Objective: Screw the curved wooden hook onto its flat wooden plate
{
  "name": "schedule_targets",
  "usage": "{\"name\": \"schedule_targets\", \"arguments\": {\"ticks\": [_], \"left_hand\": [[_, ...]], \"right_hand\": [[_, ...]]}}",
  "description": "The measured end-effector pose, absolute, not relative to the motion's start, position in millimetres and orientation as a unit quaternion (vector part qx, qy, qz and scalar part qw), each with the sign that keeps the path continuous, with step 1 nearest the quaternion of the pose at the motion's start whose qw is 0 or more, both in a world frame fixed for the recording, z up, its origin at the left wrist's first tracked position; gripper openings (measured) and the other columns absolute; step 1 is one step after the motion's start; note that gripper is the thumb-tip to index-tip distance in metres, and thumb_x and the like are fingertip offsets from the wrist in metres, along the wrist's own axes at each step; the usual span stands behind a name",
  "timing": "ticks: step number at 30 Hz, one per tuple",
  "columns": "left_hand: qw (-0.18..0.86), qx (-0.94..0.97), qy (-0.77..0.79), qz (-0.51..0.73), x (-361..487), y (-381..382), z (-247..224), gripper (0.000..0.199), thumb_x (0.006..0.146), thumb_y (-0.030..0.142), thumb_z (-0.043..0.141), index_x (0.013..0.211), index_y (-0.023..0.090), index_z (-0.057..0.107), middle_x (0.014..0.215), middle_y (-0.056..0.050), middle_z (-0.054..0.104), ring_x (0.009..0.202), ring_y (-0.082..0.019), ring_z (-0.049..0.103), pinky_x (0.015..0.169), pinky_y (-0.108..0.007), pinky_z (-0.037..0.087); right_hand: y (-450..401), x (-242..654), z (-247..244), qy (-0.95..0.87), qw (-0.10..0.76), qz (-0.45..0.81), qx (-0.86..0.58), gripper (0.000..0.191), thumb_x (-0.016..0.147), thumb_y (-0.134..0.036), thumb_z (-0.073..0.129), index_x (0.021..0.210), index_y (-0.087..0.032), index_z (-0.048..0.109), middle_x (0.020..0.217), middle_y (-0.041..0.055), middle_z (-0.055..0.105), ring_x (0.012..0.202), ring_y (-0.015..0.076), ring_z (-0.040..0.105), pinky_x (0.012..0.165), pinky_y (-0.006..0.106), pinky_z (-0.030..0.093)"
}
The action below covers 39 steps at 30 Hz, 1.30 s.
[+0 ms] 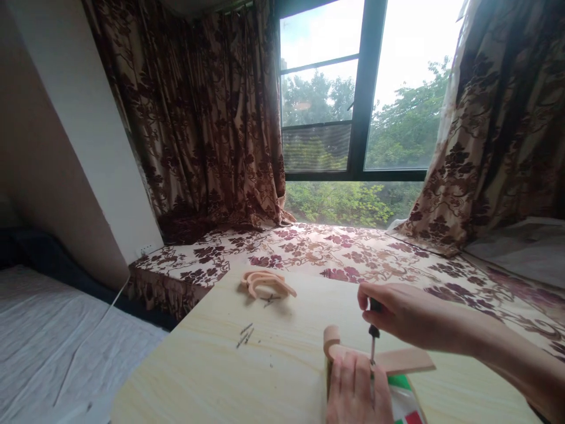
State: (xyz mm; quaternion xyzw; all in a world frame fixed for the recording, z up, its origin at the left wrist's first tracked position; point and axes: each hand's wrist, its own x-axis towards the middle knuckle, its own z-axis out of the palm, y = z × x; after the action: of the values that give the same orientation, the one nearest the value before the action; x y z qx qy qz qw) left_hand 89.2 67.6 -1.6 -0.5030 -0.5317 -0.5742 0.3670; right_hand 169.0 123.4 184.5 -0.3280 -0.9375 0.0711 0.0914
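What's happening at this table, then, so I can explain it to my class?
A person's right hand grips an upright screwdriver, its shaft pointing down at a light wooden piece. The left hand lies over that piece, beside the shaft; the tip is hard to make out. Farther over on the table lie curved pieces and several small, screw-like metal bits.

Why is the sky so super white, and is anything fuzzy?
In the head view, daylight outside is probably too bright for the camera, so the sky through the window is nearly white while the left curtain looks dark; in that same view, the screwdriver in the right hand looks a little soft, its tip hard to make out.
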Motion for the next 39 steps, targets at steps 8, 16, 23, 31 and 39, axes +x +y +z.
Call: {"name": "schedule_targets", "arguments": {"ticks": [8,16,23,31,39], "left_hand": [[0.413,-0.523,-0.529,-0.525,84.0,56.5,12.4,0.015,0.078,0.008,0.048,0.085,0.02,0.055,0.079,-0.002,0.064,0.078,-0.018,0.062,0.073,-0.037,0.054],[0.389,-0.494,-0.548,-0.552,90.6,60.7,8.1,0.023,0.078,0.003,0.041,0.085,0.019,0.055,0.082,-0.004,0.063,0.084,-0.02,0.061,0.079,-0.04,0.05],[0.427,-0.565,-0.515,-0.483,76.5,57.1,11.0,0.018,0.077,0.008,0.049,0.086,0.021,0.058,0.083,-0.001,0.063,0.082,-0.018,0.06,0.078,-0.033,0.048],[0.374,-0.538,-0.542,-0.527,85.5,63.4,-1.5,0.024,0.076,0.004,0.046,0.09,0.022,0.056,0.091,-0.003,0.061,0.091,-0.021,0.058,0.085,-0.04,0.046],[0.397,-0.629,-0.535,-0.401,66.0,49.6,4.2,0.027,0.075,0.009,0.06,0.099,0.02,0.056,0.093,-0.004,0.062,0.094,-0.021,0.06,0.083,-0.036,0.05]], "right_hand": [[126.7,165.8,177.0,-0.938,0.081,0.07,-0.33,0.015,0.084,-0.025,0.046,0.07,-0.021,0.047,0.062,0.001,0.059,0.054,0.013,0.046,0.05,0.024,0.028],[121.6,167.9,184.1,-0.942,0.077,0.059,-0.321,0.017,0.084,-0.024,0.044,0.068,-0.021,0.047,0.064,0.0014,0.058,0.057,0.0139,0.047,0.053,0.024,0.03],[121.4,169.4,192.6,-0.936,0.062,0.076,-0.339,0.011,0.081,-0.02,0.044,0.071,-0.02,0.048,0.068,0.0015,0.059,0.06,0.0134,0.047,0.055,0.024,0.031],[119.1,162.3,181.0,-0.94,0.11,0.002,-0.324,0.012,0.084,-0.017,0.041,0.075,-0.019,0.049,0.065,0.0019,0.058,0.056,0.012,0.043,0.051,0.025,0.023],[119.7,163.8,180.6,-0.945,0.106,0.012,-0.31,0.005,0.084,-0.021,0.046,0.084,-0.02,0.051,0.07,0.0021,0.064,0.059,0.0135,0.051,0.051,0.025,0.023]]}}
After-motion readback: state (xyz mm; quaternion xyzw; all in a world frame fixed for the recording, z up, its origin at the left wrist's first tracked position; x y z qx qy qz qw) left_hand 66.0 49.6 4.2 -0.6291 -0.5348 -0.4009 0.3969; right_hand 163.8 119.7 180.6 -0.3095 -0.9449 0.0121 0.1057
